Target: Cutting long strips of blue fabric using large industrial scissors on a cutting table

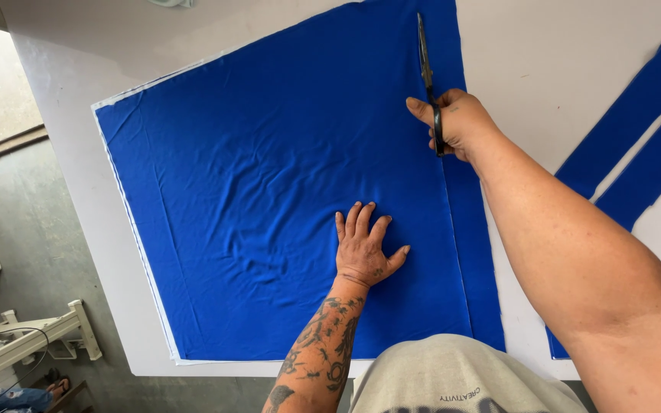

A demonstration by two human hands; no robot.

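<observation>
Left hand [363,248] flat on the blue fabric [269,206], palm down, fingers spread narrow and pointing toward the far edge of the table [63,115]; it holds nothing, just presses the cloth. It sits a bit nearer the near edge than mid-sheet, just left of the cut line.

Right hand [457,122] closed through the handles of the dark scissors [427,73]. Blades point to the far edge, lying on the fabric along the cut line near the sheet's right side. Can't tell how far the blades are apart.

Cut line runs from the near edge up to the scissors, parting a narrow strip [472,252] on the right from the main sheet. Strip lies just beside the main piece, touching or nearly so.

Fabric layout: big sheet, skewed slightly against the table, with a white layer's edge showing along its left and near sides. Near-left corner close to the table's near edge; far-right part runs out of view at the top.

Open room: bare white tabletop along the left edge and in the far-left corner; a wide bare patch right of the scissors, between the sheet and two cut blue strips [636,115] lying diagonally toward the right edge, well apart from the sheet at the far end.

No containers in view. Off the table's left edge: grey floor and a white frame [32,336].
</observation>
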